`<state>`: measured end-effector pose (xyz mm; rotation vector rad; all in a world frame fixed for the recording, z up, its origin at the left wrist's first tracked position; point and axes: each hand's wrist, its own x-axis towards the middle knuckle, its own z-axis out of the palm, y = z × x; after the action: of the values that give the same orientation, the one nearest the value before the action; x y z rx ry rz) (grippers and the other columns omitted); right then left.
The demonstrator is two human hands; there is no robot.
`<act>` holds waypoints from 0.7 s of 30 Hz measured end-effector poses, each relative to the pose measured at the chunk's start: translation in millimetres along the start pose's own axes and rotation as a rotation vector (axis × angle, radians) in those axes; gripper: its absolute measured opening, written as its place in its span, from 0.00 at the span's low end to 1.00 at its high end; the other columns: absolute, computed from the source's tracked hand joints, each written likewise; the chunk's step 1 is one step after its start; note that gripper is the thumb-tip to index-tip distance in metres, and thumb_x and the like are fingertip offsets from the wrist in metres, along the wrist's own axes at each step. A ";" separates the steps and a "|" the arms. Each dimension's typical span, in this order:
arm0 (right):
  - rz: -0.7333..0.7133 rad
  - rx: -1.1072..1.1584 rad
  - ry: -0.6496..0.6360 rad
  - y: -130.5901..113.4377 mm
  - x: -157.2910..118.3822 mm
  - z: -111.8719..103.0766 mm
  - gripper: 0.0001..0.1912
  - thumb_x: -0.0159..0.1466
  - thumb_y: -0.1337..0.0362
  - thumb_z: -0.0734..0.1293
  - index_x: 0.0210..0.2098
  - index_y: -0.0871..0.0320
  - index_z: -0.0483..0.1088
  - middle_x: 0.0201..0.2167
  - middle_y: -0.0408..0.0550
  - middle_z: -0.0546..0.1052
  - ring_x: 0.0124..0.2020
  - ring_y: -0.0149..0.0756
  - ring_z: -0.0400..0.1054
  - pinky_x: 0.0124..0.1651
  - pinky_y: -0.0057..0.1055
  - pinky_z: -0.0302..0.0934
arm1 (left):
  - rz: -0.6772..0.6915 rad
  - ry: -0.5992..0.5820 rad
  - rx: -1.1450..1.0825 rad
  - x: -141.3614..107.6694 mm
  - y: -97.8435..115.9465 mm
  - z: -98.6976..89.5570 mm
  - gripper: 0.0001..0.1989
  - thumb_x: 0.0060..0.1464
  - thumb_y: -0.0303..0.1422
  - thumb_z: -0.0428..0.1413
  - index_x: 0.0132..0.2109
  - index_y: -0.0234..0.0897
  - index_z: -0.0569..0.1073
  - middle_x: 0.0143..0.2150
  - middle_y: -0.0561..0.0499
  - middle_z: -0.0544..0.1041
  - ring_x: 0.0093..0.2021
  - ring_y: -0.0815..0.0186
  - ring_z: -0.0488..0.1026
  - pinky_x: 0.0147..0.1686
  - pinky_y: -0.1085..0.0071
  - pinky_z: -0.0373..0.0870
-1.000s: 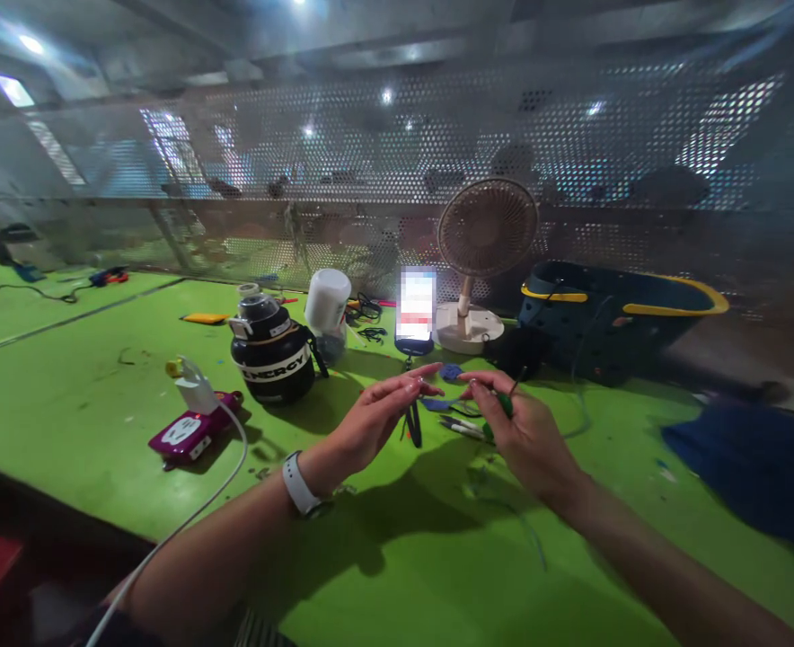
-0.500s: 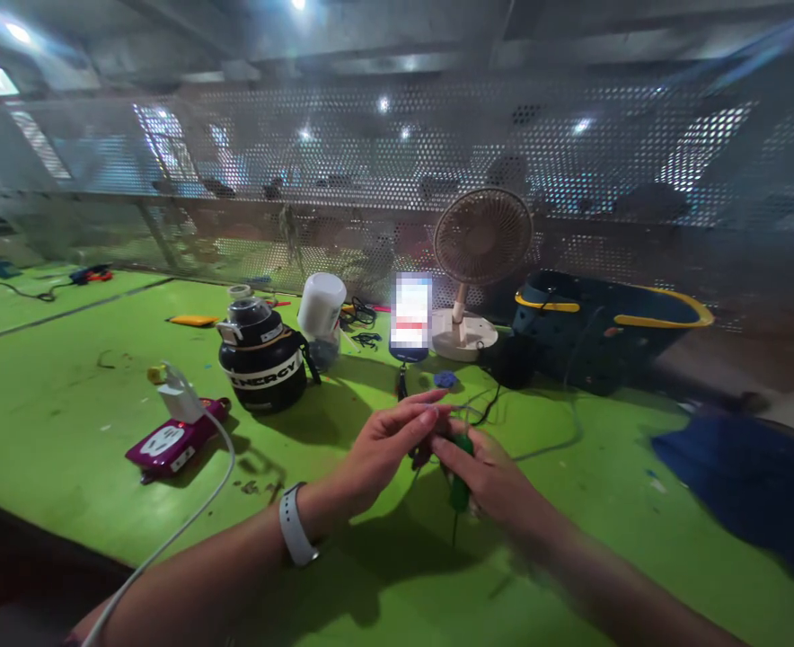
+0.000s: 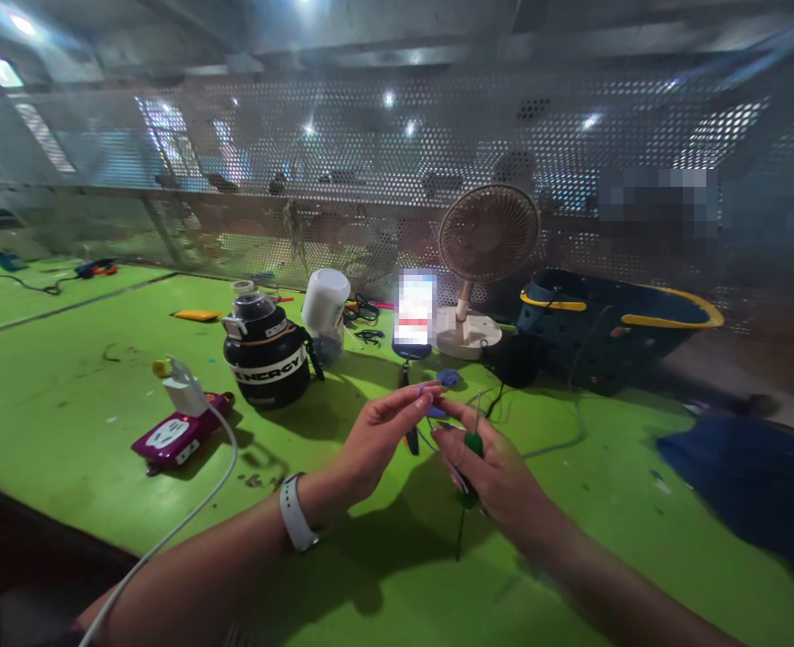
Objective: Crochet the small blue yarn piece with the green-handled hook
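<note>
My left hand (image 3: 387, 431), with a white watch band at the wrist, pinches a small bit of purple yarn (image 3: 422, 390) between thumb and fingertips. Close beside it, my right hand (image 3: 498, 458) is closed round a green-handled crochet hook (image 3: 473, 443); thin metal shafts stick out above and below its handle. Between the two hands a small purple piece shows in part, mostly covered by fingers. Just beyond the fingertips lies a small blue-purple crocheted piece (image 3: 448, 377) on the green table (image 3: 343, 575).
Behind the hands stand a lit phone (image 3: 414, 310), a fan (image 3: 489, 234) and a dark basket (image 3: 613, 332) with yellow trim. To the left are a black jug (image 3: 269, 359), a white bottle (image 3: 327, 301) and a purple power strip (image 3: 181, 440). Dark blue cloth (image 3: 740, 476) lies right.
My hands have drawn slightly apart, and more purple shows between them. The crochet hook has shifted a little right with my right hand. The view has shifted slightly.
</note>
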<state>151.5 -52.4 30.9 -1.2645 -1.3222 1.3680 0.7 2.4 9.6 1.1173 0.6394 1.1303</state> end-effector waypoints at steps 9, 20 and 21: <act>0.015 -0.058 -0.053 5.5 3.4 -5.2 0.21 0.57 0.46 0.71 0.38 0.57 0.72 0.27 0.40 0.69 0.25 0.28 0.60 0.27 0.26 0.54 | -0.043 0.045 -0.107 3.8 1.0 -1.9 0.11 0.46 0.37 0.67 0.38 0.39 0.83 0.39 0.47 0.84 0.43 0.63 0.78 0.47 0.68 0.71; 0.015 -0.083 0.020 9.1 7.6 -12.2 0.18 0.62 0.49 0.68 0.41 0.58 0.71 0.23 0.38 0.66 0.23 0.27 0.57 0.26 0.26 0.53 | -0.064 0.073 -0.077 9.1 1.8 -6.9 0.28 0.45 0.33 0.68 0.55 0.40 0.76 0.31 0.51 0.82 0.29 0.69 0.76 0.31 0.74 0.68; 0.011 -0.093 0.016 8.8 7.0 -11.8 0.18 0.62 0.49 0.68 0.41 0.58 0.71 0.23 0.38 0.66 0.23 0.27 0.57 0.26 0.26 0.53 | -0.059 0.075 -0.062 8.5 1.9 -6.5 0.30 0.45 0.32 0.68 0.57 0.40 0.74 0.29 0.52 0.81 0.28 0.70 0.75 0.31 0.74 0.67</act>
<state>162.8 -44.6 22.1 -1.3444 -1.3835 1.3142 -2.6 12.7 10.2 1.0011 0.6868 1.1374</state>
